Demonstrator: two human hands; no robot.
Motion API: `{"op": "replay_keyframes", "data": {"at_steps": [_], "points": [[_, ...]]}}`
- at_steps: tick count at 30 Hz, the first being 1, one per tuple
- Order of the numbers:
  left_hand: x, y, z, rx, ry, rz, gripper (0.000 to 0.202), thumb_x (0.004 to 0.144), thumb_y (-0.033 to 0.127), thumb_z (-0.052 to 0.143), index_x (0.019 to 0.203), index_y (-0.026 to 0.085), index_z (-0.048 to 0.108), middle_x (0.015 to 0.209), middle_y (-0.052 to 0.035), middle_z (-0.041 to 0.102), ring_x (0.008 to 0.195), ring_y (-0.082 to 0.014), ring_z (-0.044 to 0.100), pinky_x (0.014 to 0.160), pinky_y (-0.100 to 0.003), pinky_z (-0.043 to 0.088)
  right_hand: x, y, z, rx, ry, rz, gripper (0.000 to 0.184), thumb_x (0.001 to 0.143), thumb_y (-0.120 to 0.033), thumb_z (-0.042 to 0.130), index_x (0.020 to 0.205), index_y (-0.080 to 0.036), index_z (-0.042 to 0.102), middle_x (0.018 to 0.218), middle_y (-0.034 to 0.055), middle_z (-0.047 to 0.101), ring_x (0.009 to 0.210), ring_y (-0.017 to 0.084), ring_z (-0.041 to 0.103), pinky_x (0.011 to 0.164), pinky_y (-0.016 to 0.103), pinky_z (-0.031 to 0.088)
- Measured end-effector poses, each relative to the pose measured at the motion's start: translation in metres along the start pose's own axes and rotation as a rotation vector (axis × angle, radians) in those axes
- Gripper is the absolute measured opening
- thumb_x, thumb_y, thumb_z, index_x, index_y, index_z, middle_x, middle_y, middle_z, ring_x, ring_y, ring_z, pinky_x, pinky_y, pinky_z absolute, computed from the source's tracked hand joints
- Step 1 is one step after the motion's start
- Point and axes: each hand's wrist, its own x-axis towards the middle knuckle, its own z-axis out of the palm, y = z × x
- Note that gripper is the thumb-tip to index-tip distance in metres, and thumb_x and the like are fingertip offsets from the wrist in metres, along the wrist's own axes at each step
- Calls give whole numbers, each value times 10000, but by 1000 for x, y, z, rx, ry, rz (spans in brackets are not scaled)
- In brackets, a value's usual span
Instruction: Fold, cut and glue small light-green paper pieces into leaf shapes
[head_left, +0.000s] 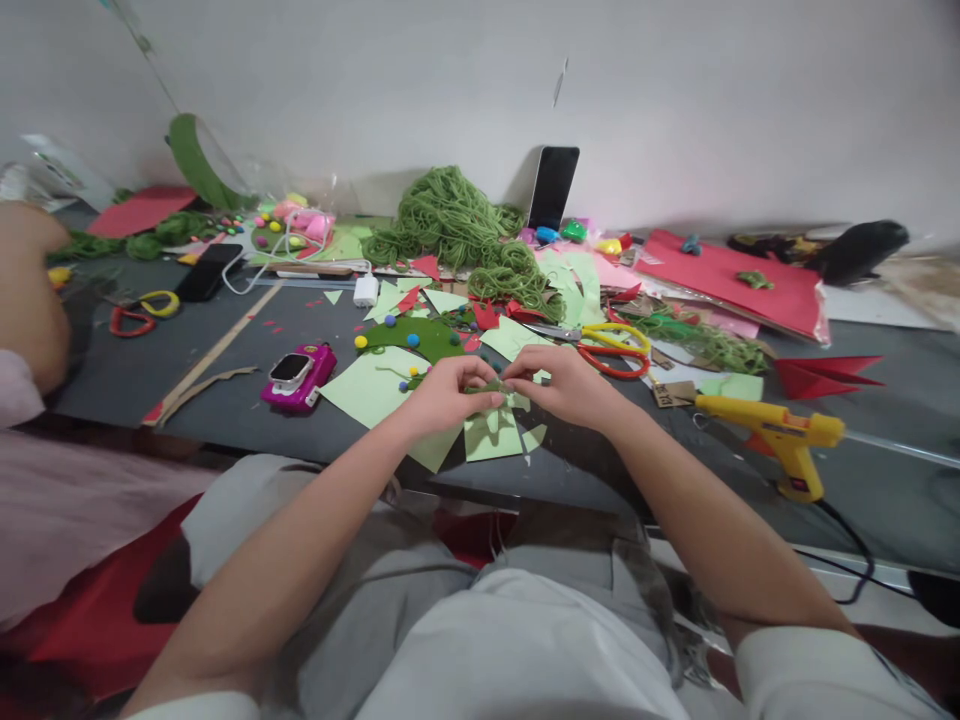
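Observation:
My left hand [454, 392] and my right hand [559, 382] meet fingertip to fingertip above the front part of the table. Both are closed in a pinch around a small green piece [493, 386], mostly hidden by the fingers; whether it is paper or felt I cannot tell. Right below them lies a light green paper sheet [491, 443], with a small paper scrap [534, 438] beside it. A larger light green sheet [367, 395] extends to the left. Behind my left hand rests a dark green felt shape [427, 338] with small coloured pompoms on it.
Orange-and-yellow scissors [615, 350] lie behind my right hand. A yellow glue gun [780, 430] with a cable is at the right. Green yarn [450, 215] is heaped at the back near a phone [553, 187]. A co-worker's arm [30, 300] is at far left.

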Motion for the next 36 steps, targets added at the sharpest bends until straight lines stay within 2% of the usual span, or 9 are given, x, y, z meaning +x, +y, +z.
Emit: {"op": "replay_keyframes", "data": {"at_steps": [2, 4, 11, 15, 19, 24, 31, 36], "points": [[0, -2, 2, 6, -41, -6, 327, 690, 368, 855, 838, 167, 645, 686, -4, 646, 641, -139, 611, 645, -277, 480, -1, 0, -1, -49, -20, -13, 107, 907, -205, 628, 880, -178, 729, 838, 53, 680, 762, 170, 609, 724, 299, 442], [0, -3, 4, 17, -32, 1, 299, 703, 348, 838, 832, 167, 637, 700, -10, 653, 656, -139, 609, 648, -273, 475, -1, -2, -1, -101, -26, -21, 107, 909, -200, 617, 883, -175, 718, 847, 57, 670, 777, 176, 605, 723, 301, 430], [3, -4, 3, 146, 223, 66, 271, 676, 308, 840, 778, 179, 624, 746, -19, 658, 719, -161, 615, 631, -272, 465, -4, -9, -2, -75, -1, -16, 70, 881, -206, 633, 842, -179, 684, 822, 43, 666, 764, 165, 607, 718, 290, 435], [3, -1, 4, 111, 310, 111, 234, 712, 297, 809, 798, 174, 630, 777, -36, 692, 734, -165, 640, 678, -287, 485, -4, -8, 2, -31, -26, 2, 70, 882, -202, 630, 836, -175, 674, 801, 37, 668, 735, 153, 600, 701, 280, 440], [2, 2, 5, -8, 351, 147, 267, 728, 330, 811, 852, 163, 644, 769, -34, 692, 706, -145, 620, 659, -270, 467, -2, -5, 6, 23, -25, 41, 108, 900, -232, 623, 824, -171, 669, 773, 34, 675, 699, 145, 586, 678, 275, 444], [0, 5, 5, -107, 275, 125, 338, 691, 371, 854, 857, 160, 649, 720, 0, 652, 641, -111, 567, 609, -244, 432, 0, -3, 6, 83, -6, 41, 180, 916, -287, 628, 780, -171, 649, 746, 32, 666, 681, 139, 572, 649, 264, 430], [-1, 1, -1, -37, 89, 41, 352, 700, 381, 864, 864, 161, 643, 701, 10, 626, 633, -112, 569, 611, -247, 429, -1, 2, 3, -22, 15, -38, 61, 858, -161, 646, 843, -166, 704, 785, 26, 656, 723, 142, 594, 699, 265, 445], [0, -1, -1, -27, -50, -24, 318, 702, 341, 850, 861, 150, 651, 710, -12, 656, 660, -127, 600, 651, -263, 463, -2, 2, 2, -75, 8, -104, 73, 887, -192, 650, 865, -169, 716, 836, 47, 674, 782, 165, 614, 722, 281, 435]]}}
